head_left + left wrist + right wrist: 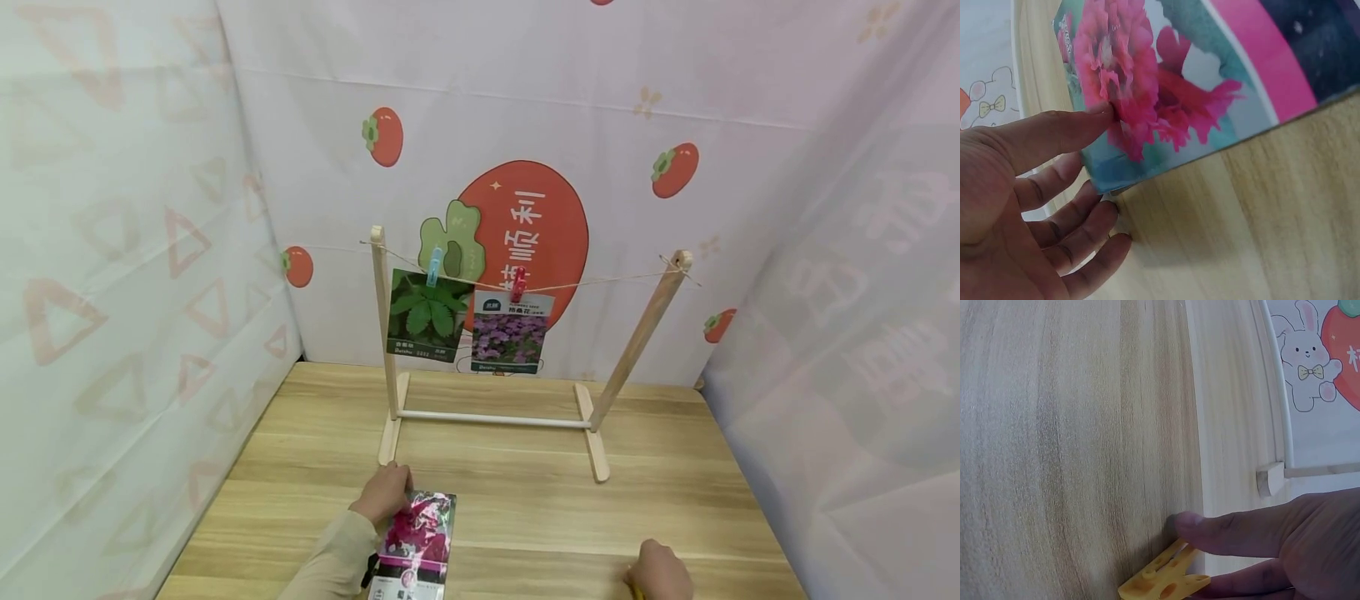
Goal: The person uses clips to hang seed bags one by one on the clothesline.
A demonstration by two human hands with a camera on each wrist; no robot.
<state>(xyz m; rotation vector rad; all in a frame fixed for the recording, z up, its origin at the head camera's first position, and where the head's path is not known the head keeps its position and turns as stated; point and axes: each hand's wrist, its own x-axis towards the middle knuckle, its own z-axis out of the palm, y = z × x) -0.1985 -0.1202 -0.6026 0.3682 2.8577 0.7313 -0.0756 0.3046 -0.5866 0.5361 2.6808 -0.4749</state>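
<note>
My left hand pinches one edge of a seed packet printed with pink flowers, thumb on its face. In the left wrist view the packet is tilted above the wooden table. At the lower right of the head view, my right hand holds a yellow clothespin between thumb and fingers, close to the tabletop. Beyond the hands, a green-leaf packet hangs from a string by a blue clothespin. Beside it a purple-flower packet hangs by a red clothespin.
A wooden stand with two posts carries the sagging string; a white rod joins its feet. The wood-grain table is enclosed by printed cloth walls at left, back and right.
</note>
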